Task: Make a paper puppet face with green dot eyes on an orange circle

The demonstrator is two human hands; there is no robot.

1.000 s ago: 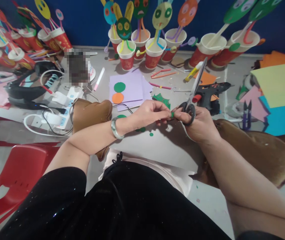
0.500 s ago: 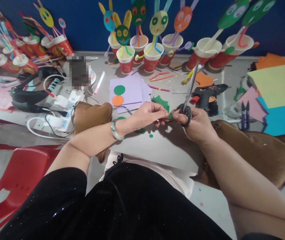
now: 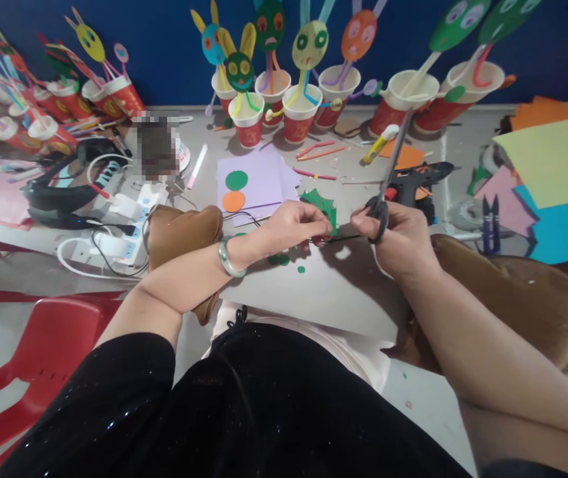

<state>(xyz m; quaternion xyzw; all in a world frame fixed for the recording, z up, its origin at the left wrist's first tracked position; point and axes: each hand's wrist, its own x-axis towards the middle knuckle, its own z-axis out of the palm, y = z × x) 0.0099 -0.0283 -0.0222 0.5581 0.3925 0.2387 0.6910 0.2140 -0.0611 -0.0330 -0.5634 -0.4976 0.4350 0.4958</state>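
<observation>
My right hand [image 3: 403, 242] is closed round the dark handles of a pair of scissors [image 3: 396, 156], whose blades point up and away from me. To its left, over the table, my left hand [image 3: 298, 224] has its thumb and fingers pinched together; whatever lies between them is too small or hidden to make out. Just beyond those fingertips lies a jagged green paper scrap [image 3: 324, 204]. Small green paper circles [image 3: 301, 269] rest on the table under my left wrist. Past my left hand, a green disc [image 3: 236, 180] and an orange disc [image 3: 234, 201] lie on purple paper [image 3: 264, 169].
Red paper cups [image 3: 248, 126] with paper-faced figures line the back. A black glue gun [image 3: 416, 182], purple-handled snips [image 3: 491, 226] and coloured paper sheets [image 3: 553, 162] lie to the right. At left are a white power strip [image 3: 139, 226] with cables and a red chair [image 3: 59, 338].
My right hand has moved a little right with the scissors, widening the gap between my hands. The small green piece seen between my fingertips is no longer visible there.
</observation>
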